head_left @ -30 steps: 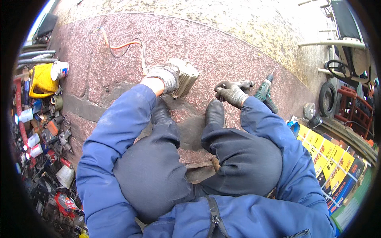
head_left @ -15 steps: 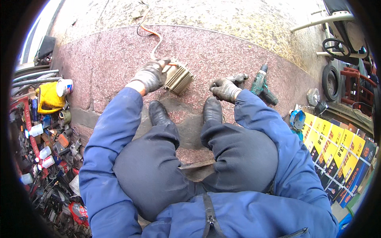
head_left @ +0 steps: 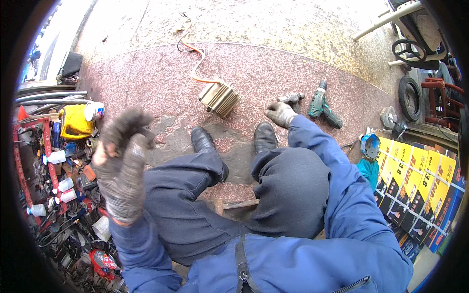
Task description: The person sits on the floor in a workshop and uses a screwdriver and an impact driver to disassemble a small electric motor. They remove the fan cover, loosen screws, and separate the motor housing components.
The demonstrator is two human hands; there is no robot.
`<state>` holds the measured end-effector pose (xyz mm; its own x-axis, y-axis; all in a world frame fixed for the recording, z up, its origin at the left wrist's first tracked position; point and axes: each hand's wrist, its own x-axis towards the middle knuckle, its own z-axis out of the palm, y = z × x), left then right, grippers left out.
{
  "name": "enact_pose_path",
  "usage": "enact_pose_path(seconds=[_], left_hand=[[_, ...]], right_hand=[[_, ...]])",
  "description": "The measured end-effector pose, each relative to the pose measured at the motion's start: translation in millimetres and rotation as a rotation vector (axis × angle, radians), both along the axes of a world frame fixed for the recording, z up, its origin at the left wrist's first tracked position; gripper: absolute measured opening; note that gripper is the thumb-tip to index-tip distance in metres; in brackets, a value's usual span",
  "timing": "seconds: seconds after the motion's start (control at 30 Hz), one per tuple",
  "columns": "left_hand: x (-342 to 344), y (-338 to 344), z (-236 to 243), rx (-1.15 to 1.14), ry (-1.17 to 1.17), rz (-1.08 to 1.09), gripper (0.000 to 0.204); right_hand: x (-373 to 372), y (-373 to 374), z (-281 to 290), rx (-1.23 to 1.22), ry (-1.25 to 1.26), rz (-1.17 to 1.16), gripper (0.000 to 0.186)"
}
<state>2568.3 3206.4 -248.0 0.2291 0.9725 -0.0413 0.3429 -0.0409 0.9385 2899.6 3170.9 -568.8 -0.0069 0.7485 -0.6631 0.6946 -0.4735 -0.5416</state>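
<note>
One finned metal block (head_left: 219,98) on red stone slab (head_left: 146,83), orange cable (head_left: 199,62) attached, ungrasped. Gloved right hand (head_left: 280,113) down beside one small grey tool (head_left: 292,99), fingers curled, grip unclear. Gloved left hand (head_left: 120,163) raised near camera, loosely curled, empty. One green cordless drill (head_left: 323,105) just right. Two black shoes (head_left: 234,138).

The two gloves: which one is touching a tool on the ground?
The right hand, down by the right boot, rests on the small grey tool beside the green drill. The left hand is raised, touching nothing.
</note>
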Motion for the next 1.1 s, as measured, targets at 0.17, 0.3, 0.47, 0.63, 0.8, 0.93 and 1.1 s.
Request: enact_pose_path(seconds=[0.17, 0.3, 0.47, 0.63, 0.8, 0.93, 1.1], left_hand=[[-4, -1, -19, -0.106, 0.036, 0.09, 0.039], [-7, 8, -26, -0.154, 0.119, 0.038, 0.039], [-18, 18, -27, -0.206, 0.158, 0.068, 0.036], [-31, 29, -33, -0.265, 0.116, 0.127, 0.04], [-36, 38, -37, -0.259, 0.126, 0.148, 0.044], [-35, 40, -37, -0.247, 0.108, 0.171, 0.047], [-35, 41, -37, -0.261, 0.116, 0.165, 0.049]], right_hand=[[-30, 70, 15, -0.003, 0.187, 0.002, 0.035], [-58, 106, 8, -0.113, 0.164, -0.031, 0.047], [-78, 129, -17, -0.053, 0.003, -0.03, 0.052], [-78, 139, -39, -0.142, 0.264, -0.205, 0.034], [-71, 139, -43, -0.086, 0.473, -0.228, 0.025], [-69, 138, -39, -0.181, 0.444, -0.292, 0.024], [-68, 140, -35, -0.14, 0.567, -0.292, 0.017]])
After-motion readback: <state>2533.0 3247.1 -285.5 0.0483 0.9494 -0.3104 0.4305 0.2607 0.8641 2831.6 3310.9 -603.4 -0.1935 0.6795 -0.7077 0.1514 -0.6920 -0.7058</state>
